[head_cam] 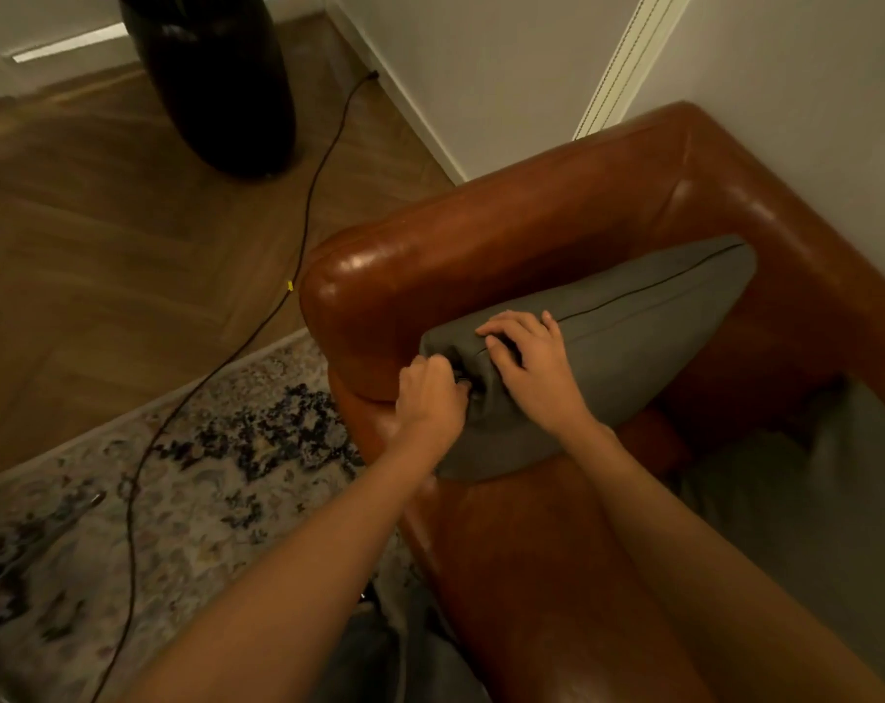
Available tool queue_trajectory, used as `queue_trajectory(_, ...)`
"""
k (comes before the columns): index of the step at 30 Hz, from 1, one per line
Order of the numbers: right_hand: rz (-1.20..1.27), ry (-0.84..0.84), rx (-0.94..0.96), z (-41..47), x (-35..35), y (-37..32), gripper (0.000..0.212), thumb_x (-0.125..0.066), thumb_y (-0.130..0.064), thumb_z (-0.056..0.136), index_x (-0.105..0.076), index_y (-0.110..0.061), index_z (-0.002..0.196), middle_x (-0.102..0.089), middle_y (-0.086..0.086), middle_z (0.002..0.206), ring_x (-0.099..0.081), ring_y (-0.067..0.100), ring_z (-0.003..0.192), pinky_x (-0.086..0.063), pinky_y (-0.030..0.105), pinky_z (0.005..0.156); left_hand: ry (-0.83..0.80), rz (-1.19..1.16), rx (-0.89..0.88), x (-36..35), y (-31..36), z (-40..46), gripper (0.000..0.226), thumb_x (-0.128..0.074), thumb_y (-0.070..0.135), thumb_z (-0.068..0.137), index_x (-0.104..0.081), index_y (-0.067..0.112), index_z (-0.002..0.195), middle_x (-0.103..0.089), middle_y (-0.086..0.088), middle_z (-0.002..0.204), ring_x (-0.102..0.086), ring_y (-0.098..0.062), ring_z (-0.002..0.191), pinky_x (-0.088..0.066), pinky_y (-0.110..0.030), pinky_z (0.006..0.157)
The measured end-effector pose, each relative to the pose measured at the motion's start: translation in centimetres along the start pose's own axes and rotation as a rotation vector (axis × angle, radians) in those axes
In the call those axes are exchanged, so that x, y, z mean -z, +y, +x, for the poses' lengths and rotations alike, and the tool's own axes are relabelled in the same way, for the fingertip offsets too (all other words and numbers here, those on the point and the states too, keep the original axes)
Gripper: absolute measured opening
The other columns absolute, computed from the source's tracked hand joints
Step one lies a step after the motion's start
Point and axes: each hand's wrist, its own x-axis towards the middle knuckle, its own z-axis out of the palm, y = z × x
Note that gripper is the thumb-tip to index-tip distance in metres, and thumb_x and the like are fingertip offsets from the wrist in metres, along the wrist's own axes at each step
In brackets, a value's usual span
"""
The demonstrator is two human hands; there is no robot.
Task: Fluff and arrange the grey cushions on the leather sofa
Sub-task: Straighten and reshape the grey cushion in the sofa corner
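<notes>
Grey cushion (608,347) lies in the sofa (481,230) corner against the armrest, long axis running away up-right from you. Your left hand (430,398) pinches its near end; your right hand (526,367) curls over the top edge, both at that near corner.

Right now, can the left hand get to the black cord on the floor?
Probably not without letting go. The left hand is gripping the near end of the grey cushion, and the sofa's leather armrest stands between it and the black cord down on the floor.
</notes>
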Motion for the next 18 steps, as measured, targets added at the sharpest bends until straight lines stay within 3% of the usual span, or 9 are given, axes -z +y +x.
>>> queue_trajectory(4,-0.009,0.016,-0.018,-0.7,-1.0,-0.2,0.017,-0.053,-0.015,0.097,-0.067,-0.018,0.107,-0.059,-0.006,0.112,-0.049,0.008,0.113,-0.005,0.027,0.114,-0.023,0.072,0.03,-1.2,0.3,-0.7,0.027,-0.05,0.02,0.1,-0.053,0.001,0.118,-0.049,-0.018,0.126,-0.04,-0.035,0.121,-0.038,-0.038,0.093)
queue_trajectory(7,-0.007,0.034,-0.036,-0.8,-1.3,-0.3,0.018,-0.053,-0.015,0.098,-0.068,-0.019,0.107,-0.058,-0.005,0.111,-0.051,0.01,0.113,-0.003,0.022,0.112,-0.037,0.072,0.033,-1.7,0.2,-0.3,0.024,-0.05,0.022,0.099,-0.056,0.002,0.112,-0.055,-0.016,0.12,-0.045,-0.033,0.116,-0.035,-0.038,0.095)
queue_trajectory(11,-0.027,0.034,-0.05,-0.2,-1.2,-0.3,0.021,-0.05,-0.016,0.099,-0.068,-0.019,0.109,-0.057,-0.004,0.112,-0.052,0.013,0.114,-0.005,0.03,0.115,-0.02,-0.122,0.161,-1.7,0.2,-0.2,0.019,-0.058,0.025,0.095,-0.059,0.009,0.104,-0.06,-0.013,0.118,-0.049,-0.034,0.116,-0.044,-0.047,0.094)
queue_trajectory(14,-0.054,0.031,-0.042,-0.1,-1.3,-0.2,0.023,-0.047,-0.017,0.1,-0.067,-0.019,0.111,-0.056,-0.001,0.115,-0.051,0.015,0.115,-0.003,0.031,0.115,0.0,-0.234,0.217,-1.5,0.0,-0.1,0.004,-0.062,0.023,0.093,-0.061,0.019,0.092,-0.064,-0.006,0.112,-0.052,-0.03,0.114,-0.04,-0.047,0.097)
queue_trajectory(18,-0.104,0.059,-0.033,0.0,-1.8,-0.1,0.025,-0.045,-0.019,0.1,-0.067,-0.02,0.112,-0.055,0.001,0.114,-0.051,0.018,0.114,-0.003,0.031,0.115,0.018,-0.404,0.36,-1.2,0.1,0.4,0.009,-0.064,0.016,0.09,-0.056,0.019,0.087,-0.063,-0.004,0.107,-0.052,-0.028,0.109,-0.033,-0.043,0.096)
